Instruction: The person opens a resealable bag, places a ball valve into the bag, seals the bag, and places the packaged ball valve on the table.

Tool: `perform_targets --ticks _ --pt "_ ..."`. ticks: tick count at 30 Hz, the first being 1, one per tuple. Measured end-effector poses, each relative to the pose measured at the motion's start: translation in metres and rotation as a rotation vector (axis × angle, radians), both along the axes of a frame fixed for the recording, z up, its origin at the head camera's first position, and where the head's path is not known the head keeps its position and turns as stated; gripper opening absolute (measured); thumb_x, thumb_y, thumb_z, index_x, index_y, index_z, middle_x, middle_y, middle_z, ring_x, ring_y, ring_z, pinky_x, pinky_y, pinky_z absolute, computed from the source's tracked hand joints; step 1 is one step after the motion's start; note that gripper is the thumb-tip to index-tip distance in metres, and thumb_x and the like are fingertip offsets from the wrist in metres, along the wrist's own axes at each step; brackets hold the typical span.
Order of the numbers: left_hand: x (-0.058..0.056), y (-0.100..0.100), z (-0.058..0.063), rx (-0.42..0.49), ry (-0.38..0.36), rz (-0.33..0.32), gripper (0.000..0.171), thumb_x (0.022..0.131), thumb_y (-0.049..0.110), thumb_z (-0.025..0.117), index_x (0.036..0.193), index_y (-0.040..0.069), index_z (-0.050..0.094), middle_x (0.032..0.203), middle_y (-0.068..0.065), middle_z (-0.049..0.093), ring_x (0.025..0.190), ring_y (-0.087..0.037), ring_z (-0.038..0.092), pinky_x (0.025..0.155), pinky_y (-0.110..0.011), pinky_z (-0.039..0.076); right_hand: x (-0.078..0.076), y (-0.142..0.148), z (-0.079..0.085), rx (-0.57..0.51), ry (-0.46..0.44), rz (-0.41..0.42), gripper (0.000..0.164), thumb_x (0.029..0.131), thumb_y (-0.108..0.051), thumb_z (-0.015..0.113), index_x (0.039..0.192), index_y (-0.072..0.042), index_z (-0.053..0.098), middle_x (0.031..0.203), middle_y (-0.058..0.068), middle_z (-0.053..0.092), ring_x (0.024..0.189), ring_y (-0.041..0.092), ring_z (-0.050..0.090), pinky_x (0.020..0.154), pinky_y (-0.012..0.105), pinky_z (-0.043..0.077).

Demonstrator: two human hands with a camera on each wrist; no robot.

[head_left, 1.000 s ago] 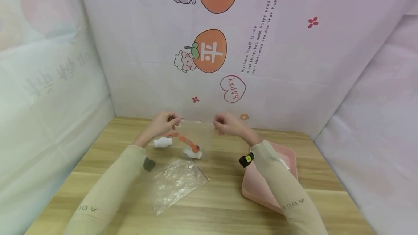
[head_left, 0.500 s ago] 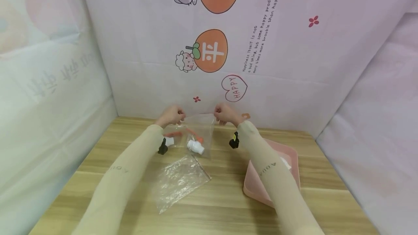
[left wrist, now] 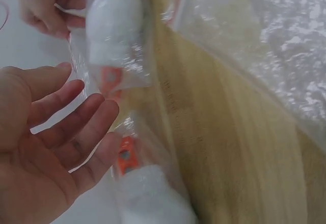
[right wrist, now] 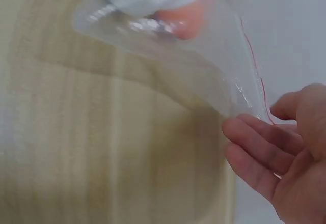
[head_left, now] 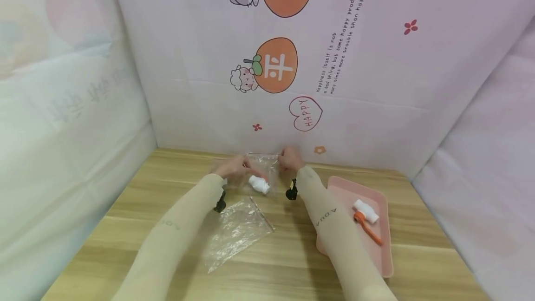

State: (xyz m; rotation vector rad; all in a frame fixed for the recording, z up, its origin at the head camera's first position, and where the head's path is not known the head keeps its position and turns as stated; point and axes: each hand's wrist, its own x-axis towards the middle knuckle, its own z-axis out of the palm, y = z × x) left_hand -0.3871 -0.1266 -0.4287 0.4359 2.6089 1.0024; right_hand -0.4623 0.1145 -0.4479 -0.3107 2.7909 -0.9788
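Observation:
My right hand pinches the top corner of a clear zip bag, whose red zip line shows in the right wrist view. Inside that bag lie a white rounded piece and an orange tool-like piece. My left hand is beside the bag's left side; in the left wrist view its fingers are spread and loosely bent, gripping nothing. Just below those fingers sits a second filled bag, with a white piece and an orange piece, mostly hidden by the left arm in the head view.
Another clear zip bag lies flat on the wooden table, nearer me. To the right, a pink tray holds a white piece and an orange long-handled piece, partly under my right sleeve. A printed cloth wall stands behind.
Both hands held the bag's top edge up; the bag has since come down lower. My left hand has let go of its corner and moved right and down. The tray's contents show more.

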Motion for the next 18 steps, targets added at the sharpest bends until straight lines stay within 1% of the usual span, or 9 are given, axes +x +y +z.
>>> perform_targets --ticks 1,3,6,9,11,12,15,17,18 --pt "0.001 0.002 -0.003 -0.009 0.002 -0.006 0.025 0.094 0.035 0.065 0.1 0.013 0.076 0.098 -0.015 0.069 0.062 -0.015 0.046 0.055 -0.029 0.042 0.001 0.0 -0.002 -0.004 -0.015 0.011 0.016 0.092 -0.006 0.054 0.081 0.002 0.061 0.067 0.013 0.067 0.057 0.025 0.066 0.055 0.035 0.056" --pt "0.002 0.005 -0.007 -0.005 -0.011 -0.004 0.024 0.094 0.035 0.066 0.096 0.013 0.076 0.095 -0.014 0.067 0.057 -0.014 0.039 0.05 -0.028 0.035 0.004 -0.001 -0.006 -0.013 -0.049 0.028 0.014 0.091 -0.005 0.053 0.089 0.007 0.06 0.071 0.017 0.069 0.06 0.027 0.069 0.059 0.037 0.058" --pt "0.002 0.006 -0.006 0.004 0.005 0.008 0.024 0.095 0.029 0.065 0.095 0.006 0.072 0.097 -0.012 0.066 0.058 -0.011 0.04 0.051 -0.025 0.036 0.004 -0.001 -0.005 -0.02 -0.092 0.026 0.027 0.091 -0.003 0.05 0.109 0.015 0.054 0.076 0.019 0.07 0.062 0.028 0.07 0.061 0.038 0.059" --pt "0.002 0.003 -0.001 -0.009 0.023 0.0 0.029 0.096 0.029 0.064 0.098 0.0 0.069 0.1 -0.016 0.066 0.061 -0.011 0.043 0.055 -0.025 0.038 0.003 0.001 0.004 0.005 -0.118 0.032 0.033 0.096 -0.008 0.049 0.122 0.013 0.051 0.082 0.017 0.069 0.067 0.026 0.069 0.067 0.038 0.059" --pt "0.001 -0.001 0.003 -0.021 0.035 -0.002 0.029 0.097 0.026 0.06 0.103 -0.002 0.067 0.102 -0.02 0.066 0.066 -0.013 0.046 0.058 -0.026 0.04 0.003 0.002 0.013 0.025 -0.134 0.055 0.033 0.098 -0.012 0.05 0.123 0.008 0.054 0.09 0.018 0.069 0.074 0.028 0.069 0.072 0.041 0.059" --pt "0.001 -0.004 0.005 -0.018 0.037 0.001 0.029 0.098 0.024 0.058 0.107 -0.002 0.066 0.105 -0.02 0.066 0.07 -0.015 0.051 0.061 -0.027 0.044 0.004 0.003 0.019 0.031 -0.144 0.074 0.032 0.099 -0.014 0.05 0.123 0.007 0.055 0.095 0.02 0.068 0.078 0.031 0.069 0.076 0.043 0.059" --pt "0.001 -0.012 0.01 0.014 0.0 0.017 0.031 0.101 0.02 0.052 0.118 -0.003 0.062 0.117 -0.022 0.063 0.088 -0.026 0.062 0.071 -0.034 0.052 0.01 0.004 0.036 0.049 -0.171 0.133 0.032 0.099 -0.016 0.049 0.123 0.005 0.056 0.107 0.025 0.067 0.091 0.039 0.068 0.083 0.049 0.058" --pt "0.001 -0.017 0.013 0.061 -0.032 0.022 0.033 0.102 0.02 0.05 0.124 -0.004 0.059 0.123 -0.024 0.061 0.102 -0.034 0.063 0.081 -0.039 0.055 0.016 0.003 0.046 0.051 -0.185 0.169 0.032 0.099 -0.016 0.049 0.123 0.005 0.056 0.108 0.027 0.067 0.095 0.042 0.068 0.084 0.05 0.057" --pt "0.002 -0.019 0.015 0.071 -0.026 0.022 0.034 0.102 0.02 0.051 0.126 -0.003 0.058 0.124 -0.023 0.06 0.107 -0.036 0.062 0.085 -0.04 0.055 0.02 0.003 0.05 0.055 -0.189 0.188 0.032 0.099 -0.017 0.05 0.123 0.004 0.057 0.108 0.026 0.067 0.095 0.041 0.068 0.083 0.049 0.057"
